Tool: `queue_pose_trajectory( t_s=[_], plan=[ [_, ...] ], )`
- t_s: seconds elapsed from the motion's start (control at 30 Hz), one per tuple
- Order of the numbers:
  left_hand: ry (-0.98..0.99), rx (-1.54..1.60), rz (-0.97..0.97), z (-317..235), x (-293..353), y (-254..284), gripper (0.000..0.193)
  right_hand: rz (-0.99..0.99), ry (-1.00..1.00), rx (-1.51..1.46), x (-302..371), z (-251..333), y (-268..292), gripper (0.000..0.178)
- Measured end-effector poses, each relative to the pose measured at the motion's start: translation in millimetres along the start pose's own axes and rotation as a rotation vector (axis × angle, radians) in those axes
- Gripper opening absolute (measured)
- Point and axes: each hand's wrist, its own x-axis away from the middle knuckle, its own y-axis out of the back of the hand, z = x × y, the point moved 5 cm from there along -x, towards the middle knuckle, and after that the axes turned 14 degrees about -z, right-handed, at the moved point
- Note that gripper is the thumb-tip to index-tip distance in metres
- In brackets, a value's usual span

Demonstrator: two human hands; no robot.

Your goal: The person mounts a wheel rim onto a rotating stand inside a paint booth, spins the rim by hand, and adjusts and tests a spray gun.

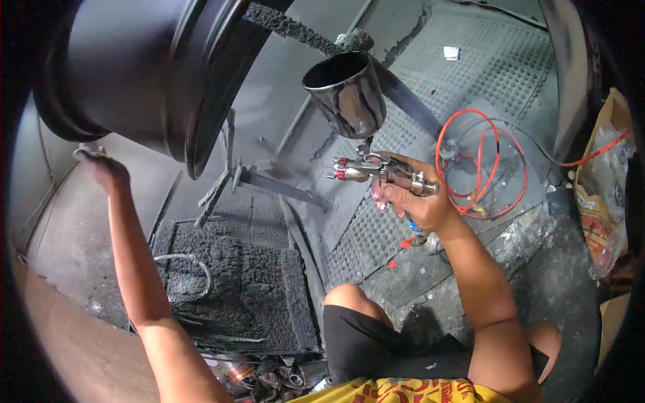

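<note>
A spray gun [366, 168] of shiny metal with a red ring near its nozzle is in my right hand [426, 198], which is closed round its handle. On top of the gun sits a dark, glossy paint cup [346, 101], tilted and open at its mouth. The nozzle points left toward a large black wheel rim [134, 74] at the upper left. My left hand [104, 168] is closed at the lower left edge of the rim, its fingers darkened. Something small and pale shows at the fingertips, but I cannot make out what it is.
A paint-crusted stand arm [289, 28] reaches toward the rim. An orange hose [497, 161] lies coiled on the grey perforated mat [470, 74] at right. A filter pad [235, 282] caked in overspray lies below the rim. Plastic bags [601, 201] stand at far right.
</note>
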Motion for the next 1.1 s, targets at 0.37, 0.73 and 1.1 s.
queue_pose_trajectory(
  t_s=[0.37,0.73,1.1],
  plan=[
    [-0.252,0.306,0.243,-150,32,-34,0.041,0.037,0.029,0.011,10,7,-10,0.060],
    [-0.109,0.029,0.120,-86,77,-26,0.071,0.048,-0.055,-0.071,13,-8,-20,0.052],
    [-0.210,0.023,0.114,-38,74,-38,0.056,-0.043,0.101,0.077,7,-14,-16,0.057]
  ],
)
